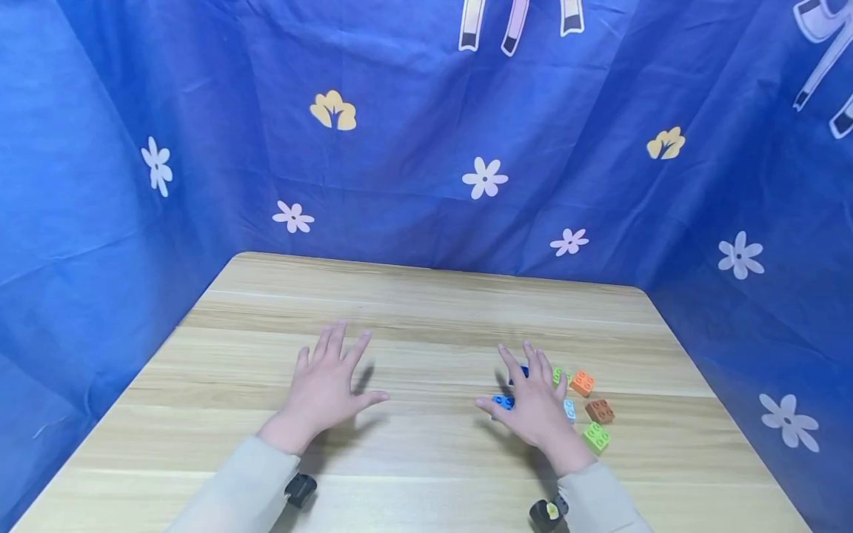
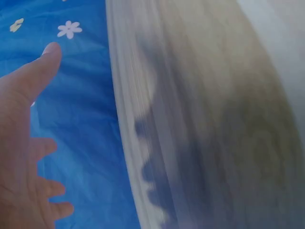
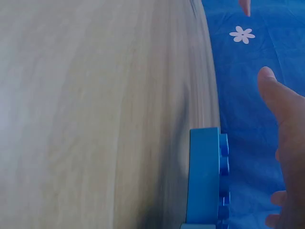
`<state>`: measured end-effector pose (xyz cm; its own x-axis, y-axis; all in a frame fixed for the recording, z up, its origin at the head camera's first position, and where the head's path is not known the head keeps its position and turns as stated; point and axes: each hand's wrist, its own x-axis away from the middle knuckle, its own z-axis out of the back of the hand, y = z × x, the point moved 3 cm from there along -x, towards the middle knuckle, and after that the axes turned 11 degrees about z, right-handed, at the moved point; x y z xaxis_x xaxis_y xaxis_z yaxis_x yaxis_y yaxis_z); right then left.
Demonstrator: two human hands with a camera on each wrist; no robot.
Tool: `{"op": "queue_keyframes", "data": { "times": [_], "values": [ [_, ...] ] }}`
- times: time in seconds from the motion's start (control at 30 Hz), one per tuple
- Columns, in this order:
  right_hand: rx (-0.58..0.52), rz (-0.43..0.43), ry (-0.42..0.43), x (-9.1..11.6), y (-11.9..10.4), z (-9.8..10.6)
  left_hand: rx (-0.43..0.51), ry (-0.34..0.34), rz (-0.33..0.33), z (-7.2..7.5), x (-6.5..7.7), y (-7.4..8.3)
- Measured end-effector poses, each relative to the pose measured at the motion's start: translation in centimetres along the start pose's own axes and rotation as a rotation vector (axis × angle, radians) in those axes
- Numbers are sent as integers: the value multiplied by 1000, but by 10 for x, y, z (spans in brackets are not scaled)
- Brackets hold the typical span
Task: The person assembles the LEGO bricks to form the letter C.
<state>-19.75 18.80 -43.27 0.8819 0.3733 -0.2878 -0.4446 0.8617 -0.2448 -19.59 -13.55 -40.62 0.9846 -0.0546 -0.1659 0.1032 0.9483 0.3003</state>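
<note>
Both spread wide: left hand [image 1: 324, 392] over pale wood-grain desk [image 1: 413, 459]; right hand [image 1: 535, 409] near bright-blue studded plastic brick [image 1: 503, 402], right side.

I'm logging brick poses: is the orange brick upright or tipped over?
Upright. In the head view, the orange brick shows its studded side facing up.

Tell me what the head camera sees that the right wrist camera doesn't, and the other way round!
Only the head view shows the orange brick, the brown brick and the yellow prints. Only the right wrist view shows a blue brick close up, from the side. Both show the right hand, wooden table and blue cloth with pale flowers.
</note>
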Motion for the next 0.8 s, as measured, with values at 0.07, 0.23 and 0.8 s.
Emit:
{"op": "queue_keyframes", "data": {
  "times": [0.07, 0.23, 0.8],
  "values": [
    [0, 12, 4, 1, 2, 1, 2, -2, -17, -2, -2, 5],
    [9, 42, 10, 5, 9, 2, 16, 9, -68, -8, -6, 19],
    [-21, 161, 11, 20, 31, 9, 128, -33, -202, -38, -13, 72]
  ]
}}
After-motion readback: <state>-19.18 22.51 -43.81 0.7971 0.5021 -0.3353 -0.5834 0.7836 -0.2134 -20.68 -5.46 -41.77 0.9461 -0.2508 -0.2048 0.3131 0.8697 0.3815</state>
